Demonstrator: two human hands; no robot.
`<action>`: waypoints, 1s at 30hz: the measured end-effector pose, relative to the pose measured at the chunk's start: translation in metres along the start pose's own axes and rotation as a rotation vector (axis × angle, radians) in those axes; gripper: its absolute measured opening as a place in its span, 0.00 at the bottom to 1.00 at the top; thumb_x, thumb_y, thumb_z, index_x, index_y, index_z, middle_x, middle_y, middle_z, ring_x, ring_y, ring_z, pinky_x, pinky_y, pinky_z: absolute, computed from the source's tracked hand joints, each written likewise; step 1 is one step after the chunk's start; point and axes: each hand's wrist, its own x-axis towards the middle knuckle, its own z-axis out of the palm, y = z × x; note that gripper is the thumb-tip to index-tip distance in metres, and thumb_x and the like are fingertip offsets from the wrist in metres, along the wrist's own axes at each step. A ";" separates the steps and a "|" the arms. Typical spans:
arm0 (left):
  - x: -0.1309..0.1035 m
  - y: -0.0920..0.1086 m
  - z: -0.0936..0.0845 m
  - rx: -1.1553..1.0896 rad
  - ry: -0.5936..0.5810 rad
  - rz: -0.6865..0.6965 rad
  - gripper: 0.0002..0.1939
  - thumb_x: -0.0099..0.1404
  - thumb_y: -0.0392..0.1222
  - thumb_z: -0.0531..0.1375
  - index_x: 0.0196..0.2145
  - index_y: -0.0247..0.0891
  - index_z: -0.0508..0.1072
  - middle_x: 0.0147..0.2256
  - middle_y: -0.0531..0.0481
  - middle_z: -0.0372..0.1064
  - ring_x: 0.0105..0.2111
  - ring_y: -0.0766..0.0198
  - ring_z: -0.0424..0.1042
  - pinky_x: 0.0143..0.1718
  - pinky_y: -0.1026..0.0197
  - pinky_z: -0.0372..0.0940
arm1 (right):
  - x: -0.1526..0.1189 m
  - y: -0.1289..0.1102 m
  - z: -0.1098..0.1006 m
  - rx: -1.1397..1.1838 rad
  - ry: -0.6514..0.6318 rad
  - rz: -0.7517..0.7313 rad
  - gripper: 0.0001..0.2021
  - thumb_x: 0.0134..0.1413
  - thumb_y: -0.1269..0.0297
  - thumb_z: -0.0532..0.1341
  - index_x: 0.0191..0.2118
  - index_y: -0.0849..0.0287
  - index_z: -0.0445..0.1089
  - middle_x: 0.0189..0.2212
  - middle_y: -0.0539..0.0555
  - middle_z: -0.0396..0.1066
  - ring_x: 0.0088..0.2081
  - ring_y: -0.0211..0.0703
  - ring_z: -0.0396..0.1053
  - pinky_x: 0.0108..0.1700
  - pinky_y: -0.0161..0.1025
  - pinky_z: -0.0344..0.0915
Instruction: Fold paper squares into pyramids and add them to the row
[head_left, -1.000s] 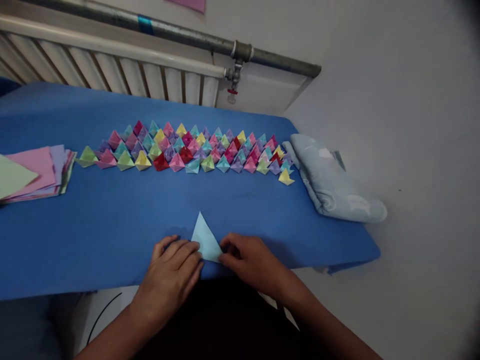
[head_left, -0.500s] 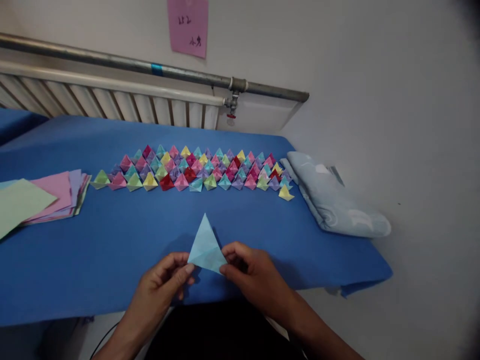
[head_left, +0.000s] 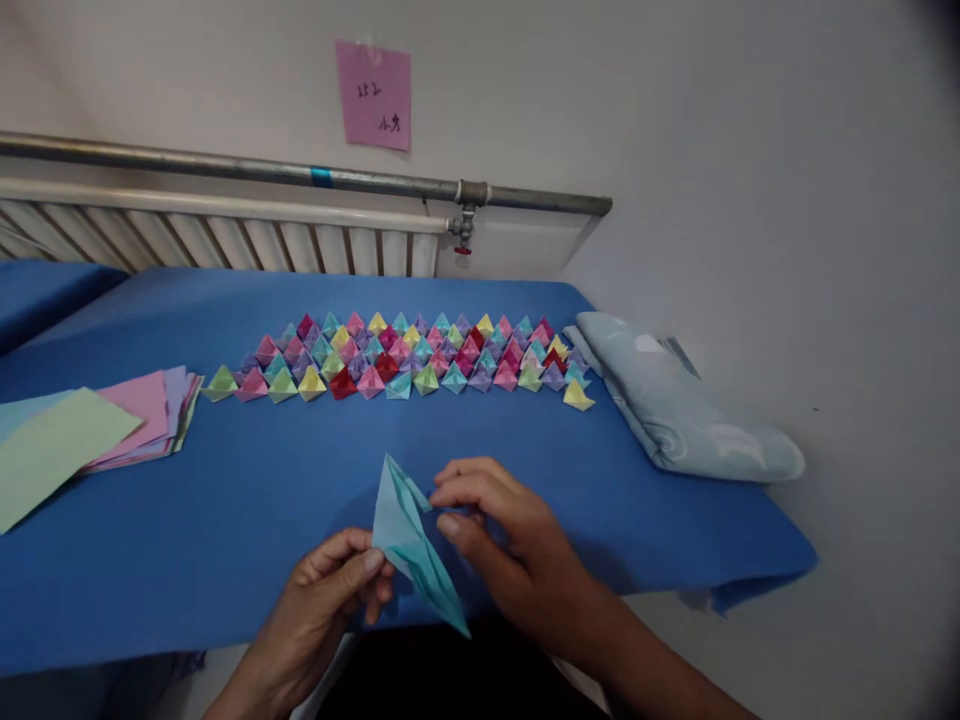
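A light blue sheet of folded paper [head_left: 409, 540] is held above the front of the blue-covered table [head_left: 247, 520]. Its layers stand partly apart along the right side, and one point hangs down toward my lap. My left hand [head_left: 334, 590] pinches its left corner between thumb and fingers. Just right of the paper is my right hand [head_left: 502, 530], fingers apart, the fingertips close to the upper flap; whether they touch it I cannot tell. Beyond both hands, several rows of small colourful folded paper boats [head_left: 427, 378] stand close together.
At the left lies a stack of coloured paper sheets [head_left: 71, 440]. A folded pale blue blanket [head_left: 675, 410] rests at the right end, beside the wall. Behind the table run a white radiator [head_left: 262, 240] and a metal pipe [head_left: 390, 185]. A pink note [head_left: 375, 95] is on the wall.
My right hand has let go of the paper's right corner and moved slightly up and right. The paper has turned, and its layers have spread apart. The view has tilted upward.
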 end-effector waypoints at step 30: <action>0.009 0.018 0.024 0.237 0.078 0.073 0.40 0.49 0.52 0.69 0.58 0.40 0.64 0.53 0.41 0.69 0.49 0.52 0.71 0.51 0.54 0.65 | 0.005 0.039 0.035 -0.490 -0.175 -0.074 0.11 0.54 0.77 0.56 0.41 0.60 0.71 0.32 0.53 0.68 0.32 0.41 0.68 0.35 0.34 0.64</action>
